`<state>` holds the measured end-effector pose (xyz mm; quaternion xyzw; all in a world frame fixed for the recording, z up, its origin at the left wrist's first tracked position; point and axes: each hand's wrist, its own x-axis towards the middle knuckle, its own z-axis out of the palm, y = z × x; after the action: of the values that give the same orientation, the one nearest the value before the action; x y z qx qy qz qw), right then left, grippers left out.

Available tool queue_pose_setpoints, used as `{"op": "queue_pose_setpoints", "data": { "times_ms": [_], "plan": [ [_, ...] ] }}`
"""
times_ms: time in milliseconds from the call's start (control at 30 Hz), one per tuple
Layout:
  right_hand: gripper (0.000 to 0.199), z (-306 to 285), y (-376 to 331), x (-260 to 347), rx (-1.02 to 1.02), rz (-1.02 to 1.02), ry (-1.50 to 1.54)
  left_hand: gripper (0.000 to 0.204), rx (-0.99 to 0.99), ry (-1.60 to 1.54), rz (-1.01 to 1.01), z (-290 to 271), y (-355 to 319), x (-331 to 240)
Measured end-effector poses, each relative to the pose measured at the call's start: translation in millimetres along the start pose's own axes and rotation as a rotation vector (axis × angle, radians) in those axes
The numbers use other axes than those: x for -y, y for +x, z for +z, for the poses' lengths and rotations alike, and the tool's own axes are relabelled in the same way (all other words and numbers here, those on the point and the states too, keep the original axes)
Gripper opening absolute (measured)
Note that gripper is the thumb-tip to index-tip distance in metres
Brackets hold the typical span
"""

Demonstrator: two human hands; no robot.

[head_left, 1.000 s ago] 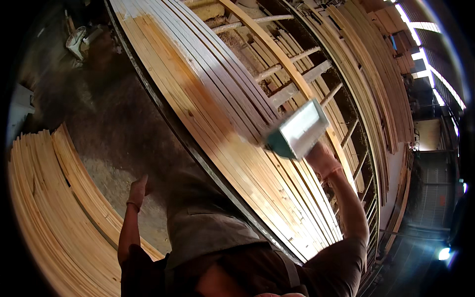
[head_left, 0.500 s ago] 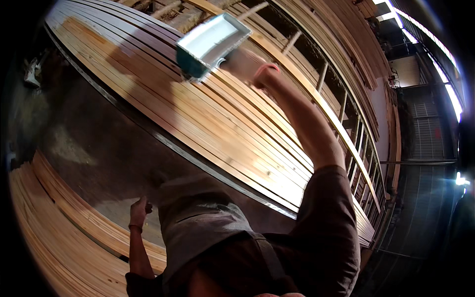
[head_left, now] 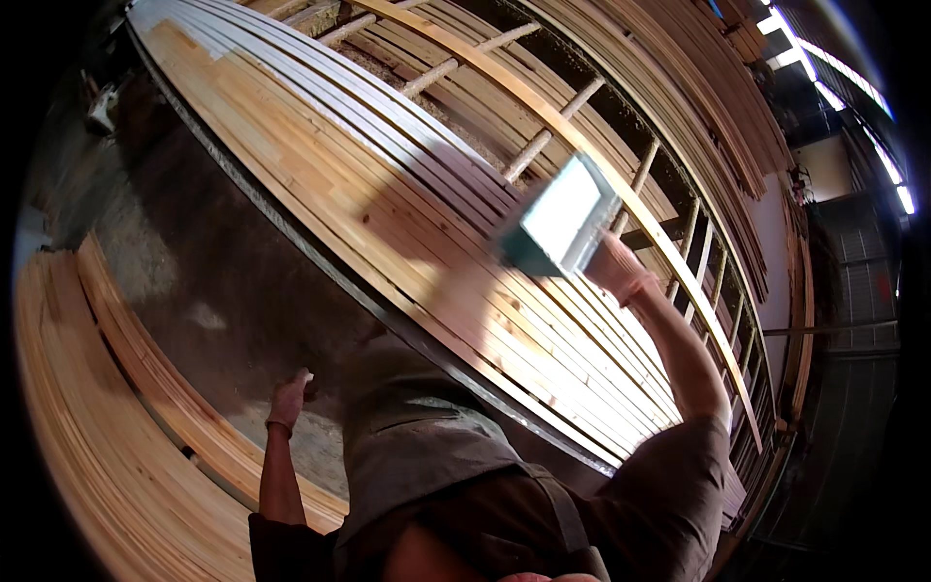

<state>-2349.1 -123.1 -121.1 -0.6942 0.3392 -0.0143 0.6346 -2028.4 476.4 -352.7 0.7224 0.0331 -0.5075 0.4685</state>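
Workshop: dim shed with a grey concrete floor (head_left: 206, 315) and bright bands of light at upper right.
Bench: long, dark-edged bench (head_left: 417, 341), its near edge bending past the person; round wooden crossbars (head_left: 529, 155) show toward its far edge, one long pale plank (head_left: 562, 126) lying over them.
Stacks: pale stacked boards (head_left: 107, 407) left of the person, off the bench; browner long boards (head_left: 693, 126) beyond its far edge.
Row: narrow pale wooden strips (head_left: 369, 218), side by side along the bench's near edge; white-coated on the inner side toward the far-left end, bare wood along the near edge.
Direction: strips lie left of and below the right hand (head_left: 615, 274), long axis running from the bench's far-left end to its near-right end; the right hand is much the nearer.
Tool: teal-sided, pale-faced box-shaped tool (head_left: 561, 221) over the row's inner side, long side roughly across the strips; blur hides whether it touches them.
Right hand: wrapped round the tool's right side.
Left hand: low left hand (head_left: 289, 400) beyond the near edge, above the floor; nothing visibly held, finger spread too unclear to tell.
Writing: no brand or label readable.
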Motion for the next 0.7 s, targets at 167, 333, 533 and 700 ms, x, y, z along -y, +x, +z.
{"op": "queue_pose_setpoints", "data": {
  "times_ms": [167,333,533,700],
  "plan": [
    [0.037,-55,-166,-50,0.02,-0.342,-1.988,0.043,-0.11,-0.26,-0.061,61,-47,109],
    [0.018,-46,-196,-26,0.231,-0.481,-2.527,0.032,0.023,-0.372,-0.125,151,-150,237],
    [0.02,-47,-202,-50,-0.074,-0.13,-1.329,0.022,0.077,0.482,0.414,228,-226,365],
    [0.021,-167,-302,-172,-0.069,-0.535,-1.865,0.038,-0.13,-0.212,-0.055,330,-254,410]
  ]
}}
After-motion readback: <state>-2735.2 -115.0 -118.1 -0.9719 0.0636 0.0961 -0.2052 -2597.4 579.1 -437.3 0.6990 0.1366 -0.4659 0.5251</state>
